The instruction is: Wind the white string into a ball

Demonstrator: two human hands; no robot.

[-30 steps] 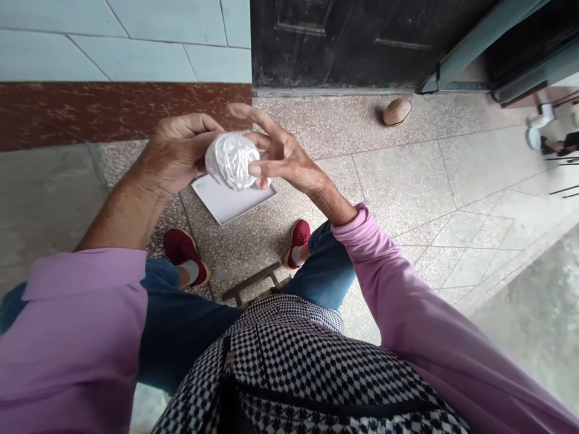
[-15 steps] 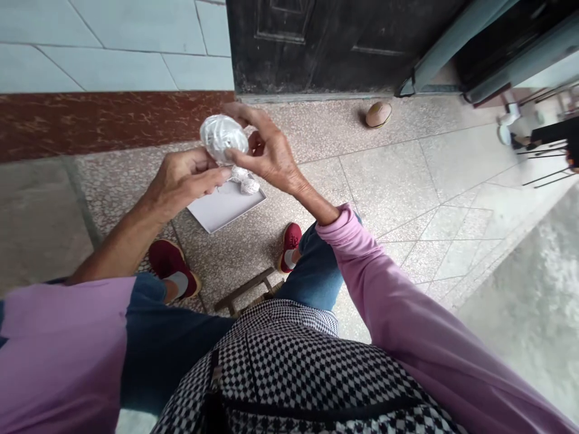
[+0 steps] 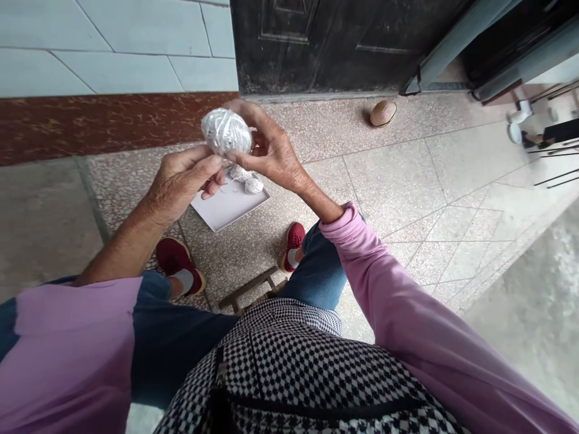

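A white ball of yarn (image 3: pixel 226 131) is held up in front of me, over the floor. My right hand (image 3: pixel 271 147) grips it from the right, thumb below and fingers behind. Just under its lower left side, my left hand (image 3: pixel 185 178) has thumb and index finger pressed together, close against the ball; whether a strand lies between them is too fine to see. Beneath the hands, a shallow white tray (image 3: pixel 221 214) rests on the floor. Inside it are smaller white yarn balls, one (image 3: pixel 254 185) near the right edge, another partly hidden by my hands.
A round tan object (image 3: pixel 383 113) lies by the dark door (image 3: pixel 339 66). A wooden stool frame (image 3: pixel 251 288) shows between my legs, with my red shoes (image 3: pixel 174 256) either side of the tray. Blurred furniture (image 3: pixel 558 135) stands far right.
The yarn ball has turned slightly in my right hand. My left thumb has drawn back from over the front, and the left fingers have curled in below the ball.
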